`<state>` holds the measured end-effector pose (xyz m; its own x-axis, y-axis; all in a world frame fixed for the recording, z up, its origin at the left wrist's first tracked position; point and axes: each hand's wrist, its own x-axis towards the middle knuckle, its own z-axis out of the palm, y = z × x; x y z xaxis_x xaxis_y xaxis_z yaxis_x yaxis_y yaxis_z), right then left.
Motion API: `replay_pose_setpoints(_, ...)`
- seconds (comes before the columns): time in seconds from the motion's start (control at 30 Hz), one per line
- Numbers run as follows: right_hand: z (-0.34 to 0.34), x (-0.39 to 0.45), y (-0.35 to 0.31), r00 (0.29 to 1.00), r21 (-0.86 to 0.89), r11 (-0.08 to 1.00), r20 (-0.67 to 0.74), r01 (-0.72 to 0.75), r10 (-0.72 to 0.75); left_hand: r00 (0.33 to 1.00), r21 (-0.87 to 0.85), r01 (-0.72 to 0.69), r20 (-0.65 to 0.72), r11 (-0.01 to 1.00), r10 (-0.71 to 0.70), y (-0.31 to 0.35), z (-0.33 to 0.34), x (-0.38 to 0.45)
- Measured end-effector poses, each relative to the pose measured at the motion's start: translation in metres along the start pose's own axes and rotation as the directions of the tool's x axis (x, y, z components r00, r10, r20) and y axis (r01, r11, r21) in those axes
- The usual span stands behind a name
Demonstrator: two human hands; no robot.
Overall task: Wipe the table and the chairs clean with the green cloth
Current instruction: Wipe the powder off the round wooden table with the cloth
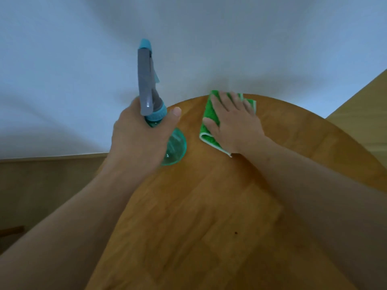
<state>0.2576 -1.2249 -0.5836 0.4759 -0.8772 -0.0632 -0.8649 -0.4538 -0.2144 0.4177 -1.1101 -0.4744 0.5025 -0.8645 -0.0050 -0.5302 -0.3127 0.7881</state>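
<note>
A folded green cloth with a white hem lies on the round wooden table near its far edge. My right hand presses flat on the cloth, fingers straight and spread. My left hand grips the neck of a teal spray bottle with a grey trigger head, held just above the table's left side, nozzle pointing away. No chair is in view.
A white wall rises right behind the table's far edge. Wooden floor shows at the left and far right. A small dark spot marks the tabletop near me.
</note>
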Motion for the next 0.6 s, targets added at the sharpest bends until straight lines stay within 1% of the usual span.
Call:
replay_pose_setpoints(0.13, -0.010, -0.038, 0.059, 0.991, -0.009, 0.991, -0.037, -0.130, 0.130, 0.998, -0.082, 0.004, 0.070, 0.997, 0.002, 0.014, 0.041, -0.014)
replay_pose_setpoints(0.3, -0.018, -0.087, 0.106, 0.978, -0.006, 0.979, -0.048, -0.205, 0.204, 0.991, -0.082, -0.042, 0.120, 0.996, 0.052, 0.039, 0.088, -0.029)
replay_pose_setpoints(0.47, -0.023, -0.161, 0.136, 0.951, -0.009, 0.953, -0.060, -0.304, 0.303, 0.981, -0.106, -0.101, 0.153, 0.989, 0.116, 0.063, 0.124, -0.044)
replay_pose_setpoints(0.6, -0.022, -0.238, 0.134, 0.933, -0.017, 0.933, 0.003, -0.360, 0.360, 0.970, -0.103, -0.154, 0.172, 0.983, 0.170, 0.081, 0.151, -0.057)
